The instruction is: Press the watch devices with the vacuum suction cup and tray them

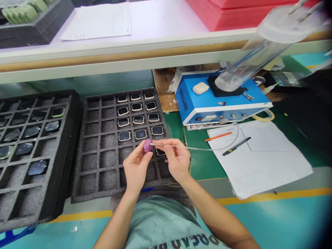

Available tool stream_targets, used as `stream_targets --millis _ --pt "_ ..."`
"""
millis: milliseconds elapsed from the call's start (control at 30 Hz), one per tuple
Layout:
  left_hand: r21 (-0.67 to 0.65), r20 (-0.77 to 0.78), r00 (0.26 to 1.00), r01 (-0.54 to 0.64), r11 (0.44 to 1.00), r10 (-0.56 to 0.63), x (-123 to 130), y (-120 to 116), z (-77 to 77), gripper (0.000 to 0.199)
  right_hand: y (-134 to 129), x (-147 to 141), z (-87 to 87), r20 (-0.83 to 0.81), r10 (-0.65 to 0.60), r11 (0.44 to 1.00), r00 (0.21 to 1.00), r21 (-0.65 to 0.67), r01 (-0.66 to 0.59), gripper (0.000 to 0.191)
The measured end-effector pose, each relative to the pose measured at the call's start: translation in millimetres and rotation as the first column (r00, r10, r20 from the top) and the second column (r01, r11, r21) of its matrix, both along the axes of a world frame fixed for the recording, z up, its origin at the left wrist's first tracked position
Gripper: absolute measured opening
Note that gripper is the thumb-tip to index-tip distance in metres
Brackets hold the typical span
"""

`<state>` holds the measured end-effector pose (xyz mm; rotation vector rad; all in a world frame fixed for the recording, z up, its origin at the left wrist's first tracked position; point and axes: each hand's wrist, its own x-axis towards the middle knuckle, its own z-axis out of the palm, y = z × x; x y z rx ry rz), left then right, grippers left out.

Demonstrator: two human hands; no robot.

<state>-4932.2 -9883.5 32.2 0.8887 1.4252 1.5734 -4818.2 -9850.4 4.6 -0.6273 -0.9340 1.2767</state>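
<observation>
My left hand (137, 167) is closed on a small rounded purple piece (148, 146), pinched between thumb and fingers above the foam tray (108, 178). In my right hand (179, 159) is a thin clear tube (199, 149), whose tip meets the side of the purple piece. The tube's other end runs to the front of a blue box-shaped machine (223, 100). Beneath my hands, the grey tray holds several square watch cases (140, 134) in its right-hand columns. One more watch case (160, 151) is partly hidden by my right fingers.
Another foam tray (52, 183) with dark watch cases stands at the left. A clear cylinder (250, 62) rises from the machine. Printed sheets (267, 166), a black pen (236, 146) and an orange pen (218, 136) lie at right. A shelf (155, 45) crosses above.
</observation>
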Motion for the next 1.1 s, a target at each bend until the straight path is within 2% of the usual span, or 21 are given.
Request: stream_targets --millis 233,1100 --pt "0.013 -0.001 1.0 0.014 1.0 -0.014 -0.3 0.1 -0.4 0.045 0.7 0.0 -2.2 0.049 -0.012 1.0 0.999 -0.011 0.013 0.015" --pt "0.008 -0.012 1.0 0.01 1.0 -0.01 -0.4 -0.2 -1.2 0.046 1.6 -0.2 1.2 0.028 -0.014 1.0 1.0 -0.026 0.015 0.015"
